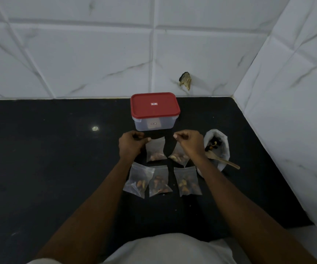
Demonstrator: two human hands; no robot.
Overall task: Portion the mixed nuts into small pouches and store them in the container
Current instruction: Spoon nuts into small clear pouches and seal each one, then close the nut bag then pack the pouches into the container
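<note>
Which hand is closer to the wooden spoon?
Right. The right hand, pinching a pouch, is just beside the wooden spoon in the nut bag; the left hand, pinching another pouch, is farther left.

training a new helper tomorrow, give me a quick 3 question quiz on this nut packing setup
1. How many filled pouches can be seen in all?
2. True or false: the red lid is off the container.
3. Where does the head of the wooden spoon rest?
A. on the lid
B. in the open bag of nuts
C. under a pouch

Key
1. Five: two in the far row, three in the near row.
2. False: the lid sits on the container.
3. B
</note>
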